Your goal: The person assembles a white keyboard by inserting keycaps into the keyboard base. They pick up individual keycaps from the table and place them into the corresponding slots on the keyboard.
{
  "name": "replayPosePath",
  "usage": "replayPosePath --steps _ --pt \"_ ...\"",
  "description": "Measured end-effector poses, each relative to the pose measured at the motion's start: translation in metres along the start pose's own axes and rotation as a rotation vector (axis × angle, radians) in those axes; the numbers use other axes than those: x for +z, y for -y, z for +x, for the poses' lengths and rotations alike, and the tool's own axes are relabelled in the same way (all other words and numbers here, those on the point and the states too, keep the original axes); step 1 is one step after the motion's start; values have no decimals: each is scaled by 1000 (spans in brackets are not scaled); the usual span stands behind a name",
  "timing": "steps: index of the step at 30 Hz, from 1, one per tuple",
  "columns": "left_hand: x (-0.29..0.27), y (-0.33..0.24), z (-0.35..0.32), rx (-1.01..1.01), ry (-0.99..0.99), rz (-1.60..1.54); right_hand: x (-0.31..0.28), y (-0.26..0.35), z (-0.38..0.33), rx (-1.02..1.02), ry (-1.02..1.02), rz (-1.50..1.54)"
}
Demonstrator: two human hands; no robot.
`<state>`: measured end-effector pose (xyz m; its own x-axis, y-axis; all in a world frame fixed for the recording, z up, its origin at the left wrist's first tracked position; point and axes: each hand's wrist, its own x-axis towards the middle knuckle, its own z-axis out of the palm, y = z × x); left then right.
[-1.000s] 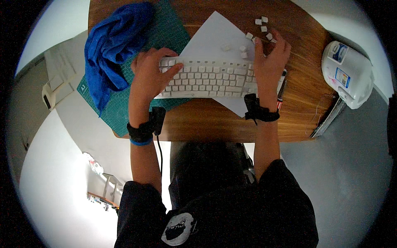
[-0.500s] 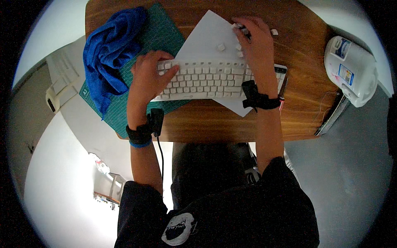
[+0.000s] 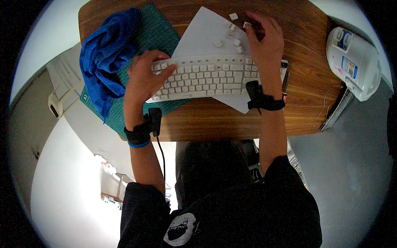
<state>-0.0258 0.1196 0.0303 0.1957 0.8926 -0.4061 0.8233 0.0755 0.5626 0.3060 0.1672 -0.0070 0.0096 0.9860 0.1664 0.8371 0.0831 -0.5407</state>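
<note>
White keyboard (image 3: 206, 78), keycaps (image 3: 231, 33) removed.

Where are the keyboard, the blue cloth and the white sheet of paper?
keyboard (image 3: 206, 78), head view, middle rows of keys.
blue cloth (image 3: 105, 58), head view, middle folds.
sheet of paper (image 3: 198, 37), head view, bare upper part.

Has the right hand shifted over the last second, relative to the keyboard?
Yes. The right hand has moved from the keyboard's right end up past its far edge, onto the white paper among the loose keycaps.
</note>
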Motion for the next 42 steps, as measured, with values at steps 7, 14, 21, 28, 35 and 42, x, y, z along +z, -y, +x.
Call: replayPosePath --steps 7,14,21,28,35,42 --pt "-2 2 2 -73 51 -60 11 -6 -14 124 -18 -23" --pt "-4 2 5 -35 89 -56 8 -4 -21 95 -113 -61" --pt "-11 -11 9 -104 131 -107 2 -1 -36 180 -53 4" --pt "-11 -6 10 -134 167 -156 -9 23 -36 212 -32 -37" --pt "-13 -11 10 -109 149 -137 6 40 -37 -51 68 -65" --pt "-12 -9 9 -169 157 -160 -4 42 -33 225 18 290"
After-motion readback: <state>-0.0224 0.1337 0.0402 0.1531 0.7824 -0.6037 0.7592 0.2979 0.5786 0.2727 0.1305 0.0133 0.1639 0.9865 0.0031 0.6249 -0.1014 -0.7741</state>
